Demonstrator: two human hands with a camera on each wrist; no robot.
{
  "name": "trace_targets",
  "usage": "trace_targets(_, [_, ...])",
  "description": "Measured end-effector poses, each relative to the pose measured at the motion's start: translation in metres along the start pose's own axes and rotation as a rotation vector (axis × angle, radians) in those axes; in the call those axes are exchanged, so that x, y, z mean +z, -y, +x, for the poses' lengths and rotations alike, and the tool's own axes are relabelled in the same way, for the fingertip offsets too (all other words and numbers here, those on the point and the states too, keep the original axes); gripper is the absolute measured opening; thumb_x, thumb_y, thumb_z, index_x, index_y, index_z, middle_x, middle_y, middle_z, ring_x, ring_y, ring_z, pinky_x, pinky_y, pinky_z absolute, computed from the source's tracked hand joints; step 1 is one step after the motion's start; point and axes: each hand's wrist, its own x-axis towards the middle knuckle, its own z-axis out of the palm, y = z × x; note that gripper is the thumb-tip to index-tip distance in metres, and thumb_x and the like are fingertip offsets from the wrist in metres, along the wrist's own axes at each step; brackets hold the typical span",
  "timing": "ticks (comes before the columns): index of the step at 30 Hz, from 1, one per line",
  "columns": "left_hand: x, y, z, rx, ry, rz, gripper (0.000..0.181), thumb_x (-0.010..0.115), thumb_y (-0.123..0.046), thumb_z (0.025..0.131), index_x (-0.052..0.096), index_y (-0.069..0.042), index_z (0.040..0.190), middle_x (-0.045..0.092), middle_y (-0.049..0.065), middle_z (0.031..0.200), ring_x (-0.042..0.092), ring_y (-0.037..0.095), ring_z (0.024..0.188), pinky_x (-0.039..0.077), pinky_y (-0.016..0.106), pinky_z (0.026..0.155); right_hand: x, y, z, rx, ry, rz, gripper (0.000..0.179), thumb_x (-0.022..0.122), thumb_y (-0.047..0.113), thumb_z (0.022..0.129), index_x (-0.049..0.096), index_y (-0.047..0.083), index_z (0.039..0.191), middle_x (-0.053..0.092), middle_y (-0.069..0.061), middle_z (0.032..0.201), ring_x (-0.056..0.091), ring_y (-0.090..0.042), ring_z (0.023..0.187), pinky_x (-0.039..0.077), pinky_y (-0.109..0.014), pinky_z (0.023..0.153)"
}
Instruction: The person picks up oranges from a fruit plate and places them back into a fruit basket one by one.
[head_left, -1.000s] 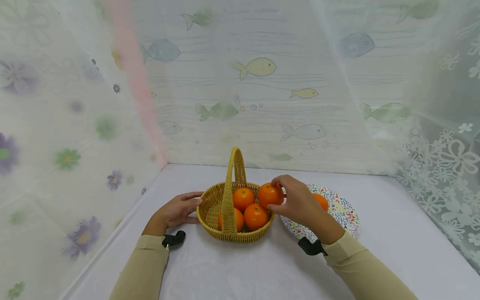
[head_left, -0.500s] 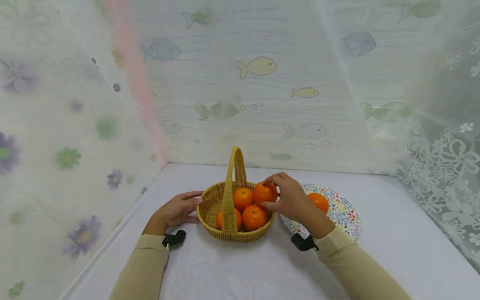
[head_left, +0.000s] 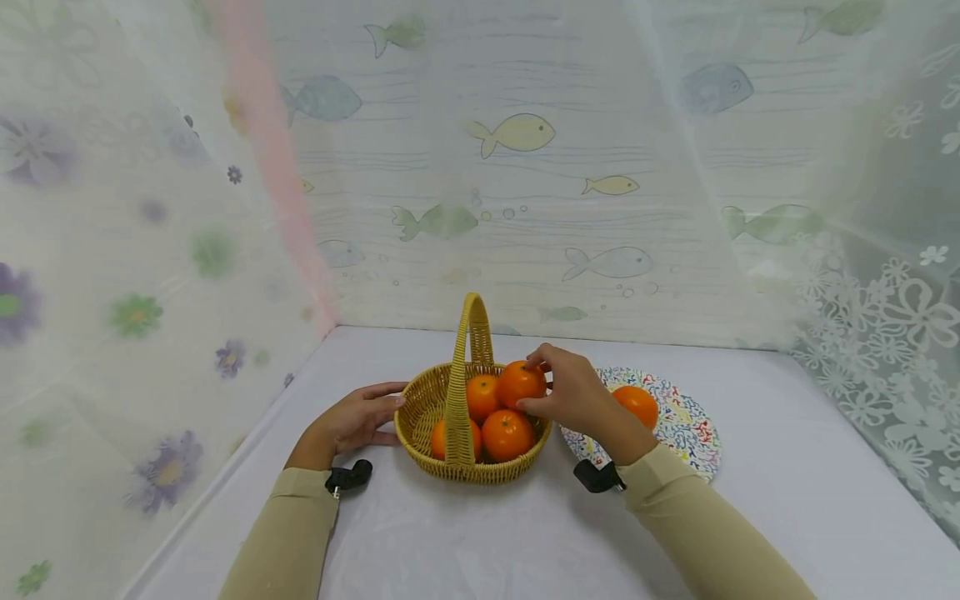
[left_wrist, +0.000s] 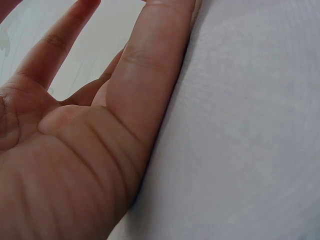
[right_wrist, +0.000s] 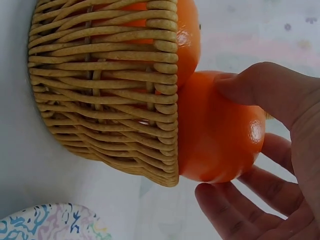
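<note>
A yellow wicker basket [head_left: 480, 473] with a tall arched handle [head_left: 456, 400] holds several oranges, among them one at the back [head_left: 483, 397] and one at the front [head_left: 507, 435]. My right hand [head_left: 577, 392] pinches another orange [head_left: 521, 383] between thumb and fingers at the basket's right rim. In the right wrist view that orange [right_wrist: 217, 130] overlaps the top of the woven wall [right_wrist: 110, 80] and sits against a neighbouring orange [right_wrist: 188, 40]. With fairly straight fingers, my left hand [head_left: 358, 423] touches the basket's left side, its lower edge along the white cloth in the left wrist view.
To the right stands a round plate [head_left: 693, 429] with a multicoloured pattern, bearing one orange [head_left: 637, 406]. White cloth [head_left: 465, 542] covers the table. Curtains printed with fish [head_left: 517, 133] and flowers [head_left: 165, 471] rise at the back and sides.
My right hand has carried its orange leftward, from the basket's right edge inward over the rim. The oranges inside have shifted slightly left. My left hand has stayed in place.
</note>
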Motion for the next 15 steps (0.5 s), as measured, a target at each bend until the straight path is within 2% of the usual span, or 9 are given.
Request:
trace_targets(7, [0.000,0.000,-0.001,-0.003,-0.007,0.005,0.060,0.065,-0.026,0.104,0.043,-0.013,0.158,0.064,0.003,0.140,0.067,0.019,0.119,0.061,0.051,0.091,0.005,-0.002,0.005,0.035,0.024,0.000,0.052,0.092,0.033,0.079,0.062,0.016,0.118,0.072,-0.006,0.116,0.067,-0.026,0.105,0.061,-0.042,0.090])
trace_targets(15, [0.001,-0.001,-0.001,-0.009,-0.017,-0.005,0.060,0.066,-0.025,0.103,0.043,-0.012,0.157,0.064,0.003,0.140,0.068,0.019,0.119,0.060,0.052,0.091,0.011,-0.002,0.013,0.058,0.066,-0.008,0.047,0.091,0.034,0.080,0.063,0.017,0.114,0.072,-0.006,0.118,0.067,-0.027,0.114,0.059,-0.044,0.096])
